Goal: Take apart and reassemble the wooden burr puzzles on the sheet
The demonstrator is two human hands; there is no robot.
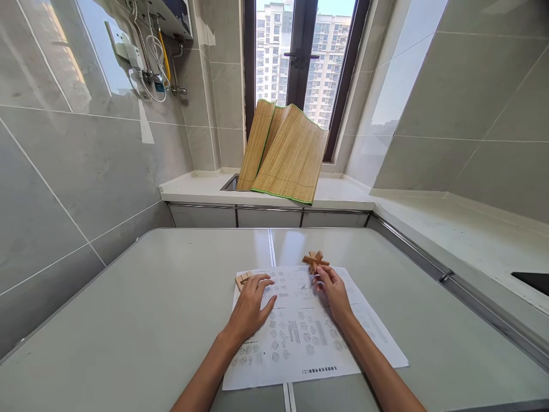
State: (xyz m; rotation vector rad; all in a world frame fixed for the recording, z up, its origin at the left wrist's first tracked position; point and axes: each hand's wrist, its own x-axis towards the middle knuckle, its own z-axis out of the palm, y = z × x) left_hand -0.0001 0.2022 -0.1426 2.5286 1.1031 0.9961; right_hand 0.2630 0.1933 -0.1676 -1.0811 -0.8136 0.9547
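Note:
A large printed sheet (295, 343) with small diagrams and text lies on the table, under both of my hands. My left hand (253, 300) rests palm down over the sheet's left part, its thumb apart from its fingers. Just beyond those fingers, light wooden pieces (241, 280) sit at the sheet's far left corner, partly covered by the hand. My right hand (334, 292) pinches the near side of a wooden interlocking puzzle (316, 258) at the sheet's far edge. The puzzle's crossed brown bars stick out in several directions; its underside is hidden by my fingertips.
The pale table (128, 320) has a seam down its middle. Behind it runs a white counter (197, 186), where a folded bamboo mat (291, 157) leans before the window. Another counter (472, 234) borders the right side, with a black object (532, 281) on it.

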